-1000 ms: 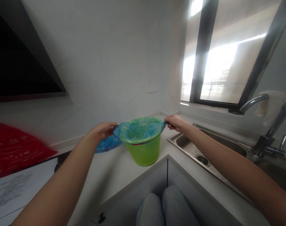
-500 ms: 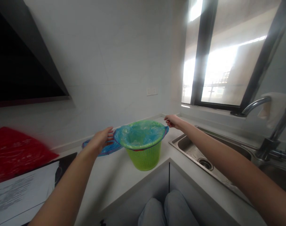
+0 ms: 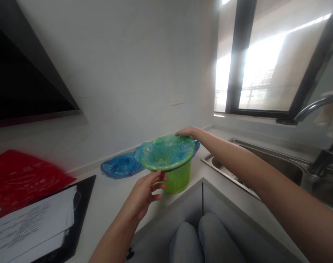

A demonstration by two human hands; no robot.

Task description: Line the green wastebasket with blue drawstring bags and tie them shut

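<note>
A light green mesh plastic basket [image 3: 179, 179] stands on the counter, lined with a thin blue plastic bag [image 3: 166, 151]. The bag's edge with its red drawstring hangs over the front and side rim. My right hand [image 3: 188, 132] curls over the back right rim, on the bag and the basket; some of its fingers are hidden. At the front left, my left hand [image 3: 148, 188] has its fingers apart just below the rim, with the thumb near the bag's edge. Behind that hand, a second blue plastic bag [image 3: 119, 166] lies crumpled on the counter.
A steel sink [image 3: 261, 160] and a chrome faucet [image 3: 314, 109] are on the right. To the left lie printed papers [image 3: 43, 223] on a black panel [image 3: 83, 204] and a red bag [image 3: 26, 179]. The counter edge [image 3: 203, 179] forms a corner before my knees.
My left hand has moved from the basket's left side to its front. My right hand has shifted inward onto the back rim. The view has turned slightly.
</note>
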